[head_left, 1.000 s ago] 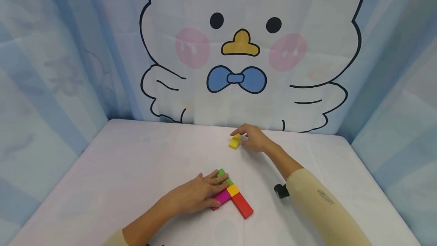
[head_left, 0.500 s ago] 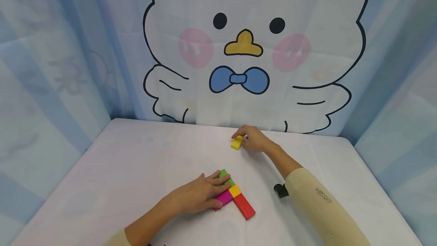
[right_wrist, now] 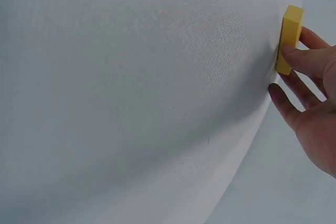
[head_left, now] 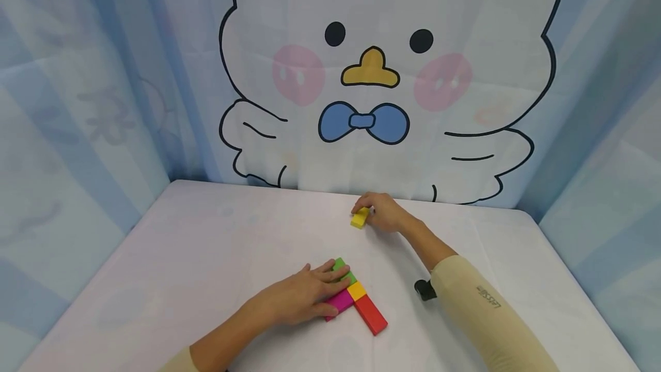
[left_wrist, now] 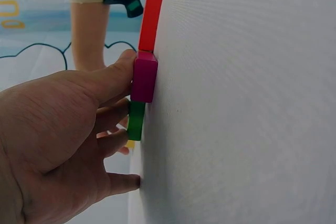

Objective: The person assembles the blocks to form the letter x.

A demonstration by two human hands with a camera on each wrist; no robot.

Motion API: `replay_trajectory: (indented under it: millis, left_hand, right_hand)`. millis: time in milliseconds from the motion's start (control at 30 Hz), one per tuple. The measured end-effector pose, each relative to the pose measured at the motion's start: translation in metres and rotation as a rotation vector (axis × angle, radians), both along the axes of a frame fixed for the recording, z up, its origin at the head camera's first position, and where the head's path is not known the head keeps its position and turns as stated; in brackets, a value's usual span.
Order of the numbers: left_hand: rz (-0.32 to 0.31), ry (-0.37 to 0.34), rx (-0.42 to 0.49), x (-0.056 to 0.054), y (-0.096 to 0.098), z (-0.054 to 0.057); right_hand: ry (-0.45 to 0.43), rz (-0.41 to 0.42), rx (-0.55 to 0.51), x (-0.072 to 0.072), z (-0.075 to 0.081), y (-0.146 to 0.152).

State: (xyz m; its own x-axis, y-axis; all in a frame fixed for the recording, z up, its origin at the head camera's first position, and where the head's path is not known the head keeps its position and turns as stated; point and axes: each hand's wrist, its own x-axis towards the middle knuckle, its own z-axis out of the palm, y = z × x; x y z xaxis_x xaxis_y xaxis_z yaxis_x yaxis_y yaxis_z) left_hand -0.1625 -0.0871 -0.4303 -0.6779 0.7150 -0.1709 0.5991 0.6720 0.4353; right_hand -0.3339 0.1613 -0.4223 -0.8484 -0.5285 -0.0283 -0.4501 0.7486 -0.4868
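Observation:
Near the table's far edge, my right hand (head_left: 381, 211) pinches a yellow block (head_left: 360, 218) between thumb and fingers. The right wrist view shows the thumb on one broad face of this yellow block (right_wrist: 290, 38), close to the tabletop. My left hand (head_left: 307, 294) lies with extended fingers over a green block (head_left: 349, 277) and its thumb on a magenta block (head_left: 342, 301). Between these sits a small orange-yellow block (head_left: 357, 291), with a red block (head_left: 372, 315) running from it toward the front right. In the left wrist view the thumb touches the magenta block (left_wrist: 144, 80).
A white cloth covers the table (head_left: 232, 234). Behind it hangs a curtain (head_left: 372, 159) printed with a cartoon bird. A black strap-like device (head_left: 426, 290) sticks out by the right sleeve (head_left: 485, 309).
My right hand's fingers have closed onto the yellow block, which was between spread fingers before. The left hand stays on the blocks. The head view has shifted slightly.

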Motion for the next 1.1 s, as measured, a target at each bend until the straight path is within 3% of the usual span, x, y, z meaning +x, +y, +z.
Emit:
replay_trajectory:
  millis: [367,1100]
  left_hand:
    - [-0.003,0.01,-0.011,-0.002,0.001,-0.002]
    - [0.004,-0.004,-0.006,-0.002,0.0,-0.002]
  right_hand:
    - [0.012,0.032,0.02,0.001,0.006,0.0]
    - [-0.077,-0.025,0.091,-0.002,0.011,0.006]
